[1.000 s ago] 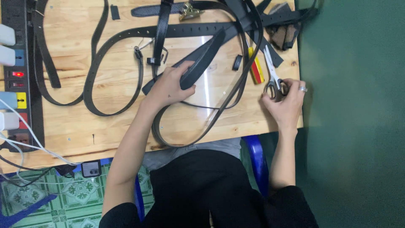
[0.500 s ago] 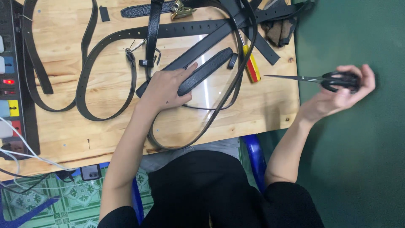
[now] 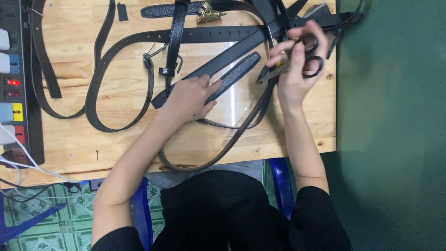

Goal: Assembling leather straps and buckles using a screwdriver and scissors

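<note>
Back over the wooden table [image 3: 60, 139] now is my right hand [image 3: 297, 69], which half a second ago was held out past its edge; the black-handled scissors [image 3: 297, 58] came with it. I see one table, and it runs out of view above both hands. Left of my left hand [image 3: 188, 97] stands one power strip [image 3: 11, 83], cut off by the frame edge, with white cables trailing below it. Black leather belts lie looped and crossed all around the hands; I count roughly five, but they overlap too much above the right hand to be sure. One gold buckle [image 3: 209, 11] lies above the left hand. The left hand presses flat, fingers spread, on a dark belt strip [image 3: 232, 76] running diagonally toward the right hand. The right hand grips the scissors by the handles, blades pointing left just beside that strip's end; whether they touch it I cannot tell.
</note>
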